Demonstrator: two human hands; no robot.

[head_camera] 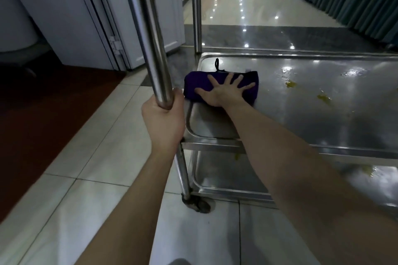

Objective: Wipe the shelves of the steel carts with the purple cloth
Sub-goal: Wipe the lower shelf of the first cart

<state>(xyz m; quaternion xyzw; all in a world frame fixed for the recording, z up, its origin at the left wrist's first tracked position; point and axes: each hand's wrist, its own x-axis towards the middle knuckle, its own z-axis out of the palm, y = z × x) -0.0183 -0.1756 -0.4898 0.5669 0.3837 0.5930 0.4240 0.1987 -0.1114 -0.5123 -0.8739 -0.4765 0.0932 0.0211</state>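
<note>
the purple cloth [193, 86] lies folded at the left end of the steel shelf [323, 109], near the corner post [150, 38]. our right hand [224, 92] presses flat on it, fingers spread straight. our left hand [163, 118], at eight o'clock from the cloth, is curled tight round the post. yellow smears [290, 84], perhaps food, dot the wet shelf at three o'clock from the cloth. a lower shelf [215, 176] and a wheel [198, 204] sit beneath.

No text, label, brand, number or sign can be read anywhere in view; the purple cloth [195, 85] shows no legible tag; the steel cart shelf [323, 105] bears no readable marking.
</note>
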